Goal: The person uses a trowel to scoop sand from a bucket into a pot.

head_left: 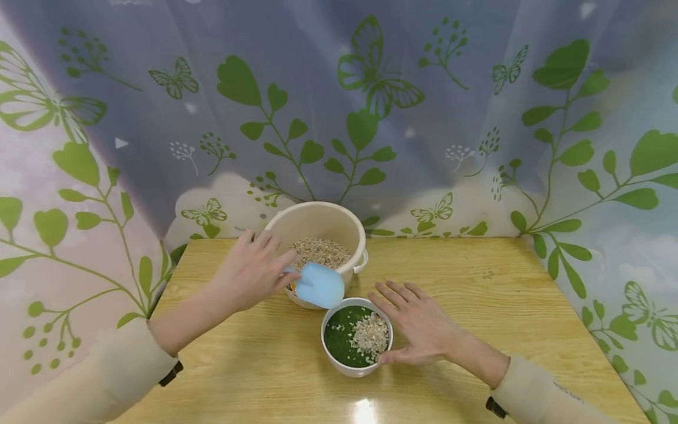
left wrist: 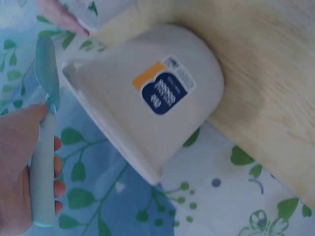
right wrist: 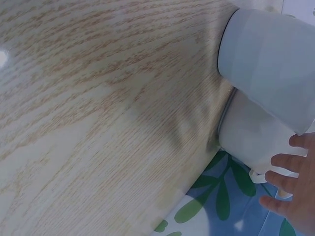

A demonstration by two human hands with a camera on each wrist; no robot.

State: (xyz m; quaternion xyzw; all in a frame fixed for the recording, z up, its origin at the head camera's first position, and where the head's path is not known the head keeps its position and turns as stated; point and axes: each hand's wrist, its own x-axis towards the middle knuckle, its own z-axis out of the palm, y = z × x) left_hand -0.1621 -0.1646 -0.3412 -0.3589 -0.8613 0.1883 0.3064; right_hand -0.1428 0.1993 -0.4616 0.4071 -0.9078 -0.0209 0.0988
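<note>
My left hand [head_left: 249, 271] grips the handle of a light blue scoop [head_left: 320, 285], its bowl over the bucket's front rim and near the bowl. In the left wrist view the fingers wrap round the scoop's handle [left wrist: 43, 172]. The cream bucket [head_left: 312, 219] holds pale grain flakes [head_left: 323, 252]. In front of it stands a white bowl [head_left: 349, 371] with a dark green inside and a heap of flakes [head_left: 371, 334] toward its right. My right hand [head_left: 421, 327] lies spread at the bowl's right side, thumb at the rim; whether it touches is hard to tell.
A wooden table [head_left: 450, 271] carries the bucket and bowl. Behind and beside it hangs a curtain [head_left: 318, 88] printed with green leaves and butterflies. The bucket has a white handle [head_left: 362, 261] at its right side, and a label [left wrist: 165, 88] on its wall.
</note>
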